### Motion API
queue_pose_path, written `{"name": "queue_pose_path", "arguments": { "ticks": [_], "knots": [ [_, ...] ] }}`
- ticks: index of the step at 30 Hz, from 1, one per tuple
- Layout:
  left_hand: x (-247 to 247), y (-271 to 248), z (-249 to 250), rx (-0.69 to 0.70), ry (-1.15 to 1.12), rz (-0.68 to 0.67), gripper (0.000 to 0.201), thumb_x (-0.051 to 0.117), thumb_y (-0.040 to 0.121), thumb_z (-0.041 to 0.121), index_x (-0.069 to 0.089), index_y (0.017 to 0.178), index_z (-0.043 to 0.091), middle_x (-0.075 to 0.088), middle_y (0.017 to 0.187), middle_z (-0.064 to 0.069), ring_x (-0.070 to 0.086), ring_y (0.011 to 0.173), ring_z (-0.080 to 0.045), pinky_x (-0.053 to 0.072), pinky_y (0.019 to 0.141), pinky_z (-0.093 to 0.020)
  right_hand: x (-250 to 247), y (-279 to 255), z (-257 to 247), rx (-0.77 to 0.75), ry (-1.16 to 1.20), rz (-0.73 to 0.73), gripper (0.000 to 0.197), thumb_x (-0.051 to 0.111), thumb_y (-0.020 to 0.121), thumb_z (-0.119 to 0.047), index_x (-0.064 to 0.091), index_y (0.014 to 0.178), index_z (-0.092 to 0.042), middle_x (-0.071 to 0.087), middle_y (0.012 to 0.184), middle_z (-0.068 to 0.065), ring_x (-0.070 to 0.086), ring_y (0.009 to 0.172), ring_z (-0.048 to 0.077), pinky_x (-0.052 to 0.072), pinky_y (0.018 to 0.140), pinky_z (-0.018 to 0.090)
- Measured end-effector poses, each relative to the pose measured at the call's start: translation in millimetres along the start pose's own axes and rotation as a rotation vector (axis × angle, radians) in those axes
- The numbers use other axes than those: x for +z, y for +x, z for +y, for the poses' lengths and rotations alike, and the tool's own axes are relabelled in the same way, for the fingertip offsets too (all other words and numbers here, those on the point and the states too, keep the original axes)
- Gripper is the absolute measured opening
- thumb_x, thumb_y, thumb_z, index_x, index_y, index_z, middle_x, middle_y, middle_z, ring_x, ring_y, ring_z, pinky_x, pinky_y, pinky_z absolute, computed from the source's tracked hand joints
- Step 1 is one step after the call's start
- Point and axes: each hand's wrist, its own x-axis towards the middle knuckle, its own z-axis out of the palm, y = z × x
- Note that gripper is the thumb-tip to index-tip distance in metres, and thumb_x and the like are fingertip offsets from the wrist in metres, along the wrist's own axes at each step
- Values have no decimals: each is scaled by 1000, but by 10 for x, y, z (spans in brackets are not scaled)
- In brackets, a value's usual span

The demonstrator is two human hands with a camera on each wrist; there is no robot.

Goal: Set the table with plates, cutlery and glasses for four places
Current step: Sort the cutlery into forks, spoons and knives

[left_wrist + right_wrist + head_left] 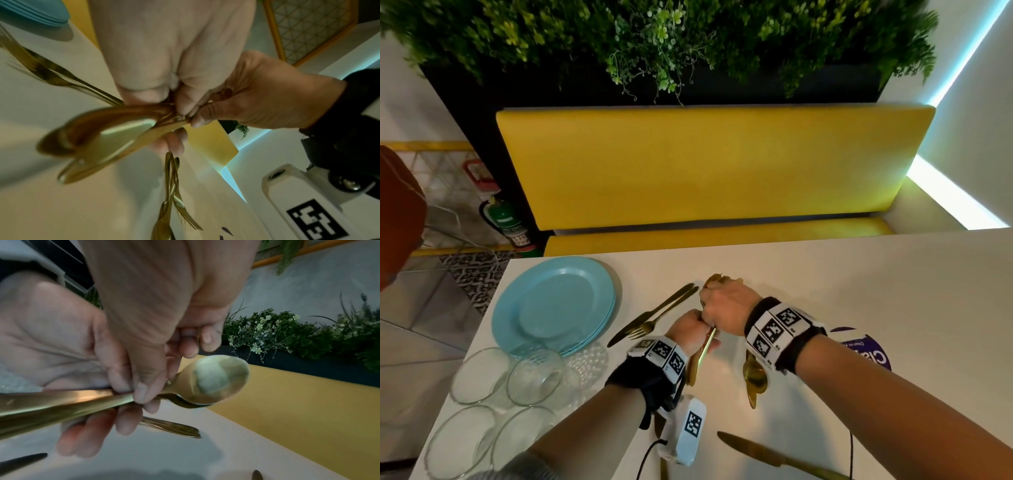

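Gold knife [777, 453] lies nearest, apart from hands; left hand [688, 330] and right hand [726, 308] both clasp gold cutlery bundle [702, 356].

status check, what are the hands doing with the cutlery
Both hands, left and right, grip one bundle of gold cutlery above the table. Blue plates stacked, none placed. Nothing blocking.

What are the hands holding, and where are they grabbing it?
Both the left hand and the right hand grip a bunch of gold cutlery by the handles, around the middle.
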Motion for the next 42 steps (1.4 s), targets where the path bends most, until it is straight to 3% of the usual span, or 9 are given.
{"name": "queue_pose_path", "arguments": {
  "ticks": [6,10,13,16,20,26,30,33,42],
  "knots": [
    [30,-29,-43,20,-20,-24,20,33,91,-3,48,84,8,54,72,-5,48,54,-16,40,52,-25,64,7,30,-50,-12,78,29,45,95,-18,69,109,-11,59,110,9,48,111,27,42,80,36],
    [43,-16,-44,37,20,-27,19,35,88,-4,43,76,9,47,60,-6,41,45,-17,33,47,-26,152,-17,69,-10,86,182,25,48,93,-14,71,102,-11,61,103,10,52,105,27,37,71,32],
    [29,-5,-35,48,-13,23,16,38,95,9,45,80,9,47,60,-4,40,46,-15,32,45,-24,173,-89,192,140,274,287,24,49,93,-21,71,102,-18,62,108,3,54,107,20,46,80,32],
    [-49,13,-32,37,-78,90,15,41,98,19,50,91,10,48,65,0,41,47,-14,32,46,-23,234,-198,464,413,466,372,22,52,92,-26,70,104,-22,63,109,0,58,103,18,49,86,30],
    [-164,69,-55,-8,-117,113,13,44,96,17,55,90,12,48,64,0,42,48,-14,33,47,-24,447,-261,760,718,523,127,28,51,93,-27,67,112,-14,64,118,5,59,110,23,50,92,33],
    [-218,111,-95,-64,-167,118,13,44,96,14,54,87,12,51,66,-1,45,52,-13,37,48,-22,814,-48,685,829,594,-116,29,52,91,-27,65,110,-9,66,115,7,62,104,23,46,75,24],
    [-239,158,-97,-85,-185,115,12,41,98,14,53,98,10,53,69,-2,47,55,-13,38,50,-23,871,94,598,897,675,-102,19,51,92,-22,63,95,-7,68,105,10,59,80,22,44,66,24],
    [-270,200,-112,-88,-184,124,11,42,97,14,53,96,10,52,67,-2,46,53,-13,39,48,-23,879,159,563,951,716,-95,23,56,91,-25,63,102,-7,66,105,8,62,88,23,47,68,26],
    [-340,243,-128,-93,-197,96,18,42,97,11,49,80,12,49,65,-3,43,51,-14,37,49,-24,892,209,534,1018,751,-81,20,54,90,-16,64,103,-5,62,92,8,56,76,22,48,67,25]
  ]
}}
